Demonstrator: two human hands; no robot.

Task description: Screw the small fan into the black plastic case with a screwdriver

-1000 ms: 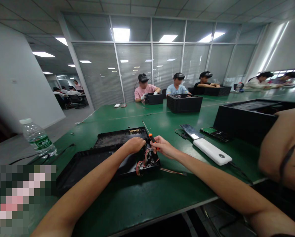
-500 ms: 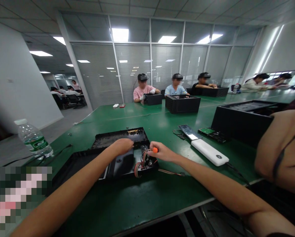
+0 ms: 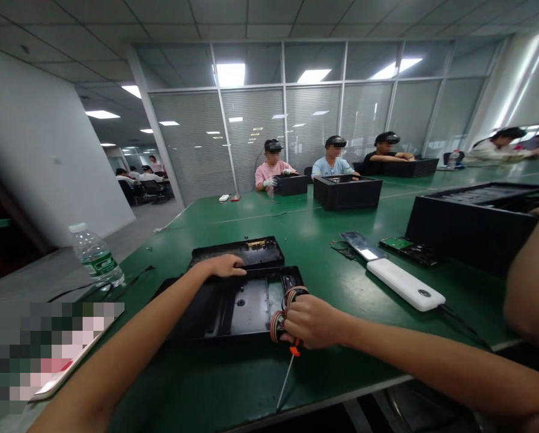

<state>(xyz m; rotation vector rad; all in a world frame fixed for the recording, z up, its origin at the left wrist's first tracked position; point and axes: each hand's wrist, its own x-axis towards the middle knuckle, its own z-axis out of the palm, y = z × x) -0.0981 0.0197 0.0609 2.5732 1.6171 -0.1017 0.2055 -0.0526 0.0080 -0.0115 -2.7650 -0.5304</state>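
Observation:
A black, flat computer case [image 3: 224,328] lies open on the table. My left hand [image 3: 224,265], fingers outstretched, is at the case's far edge, close to a separate black panel [image 3: 267,255]. At the case's right end, my right hand [image 3: 312,320] is closed around a screwdriver [image 3: 286,382]. Its orange end shows below the fist, and the thin shaft points down toward the table's front edge. Multicoloured cables [image 3: 276,326] loop beside the fist's knuckles and over it; whether the fingers grip them too I cannot tell.
On the left stand a water bottle [image 3: 98,258] and a phone-like slab [image 3: 66,382]. A white power bank [image 3: 407,284], a phone [image 3: 362,245] and a green circuit board [image 3: 404,245] lie to the right, near a large black case [image 3: 462,237]. Several people work across the table.
My right hand has moved toward me, and the screwdriver's shaft now shows below it. The cables have shifted with it. My left hand has opened out at the case's far edge. The view has turned slightly left.

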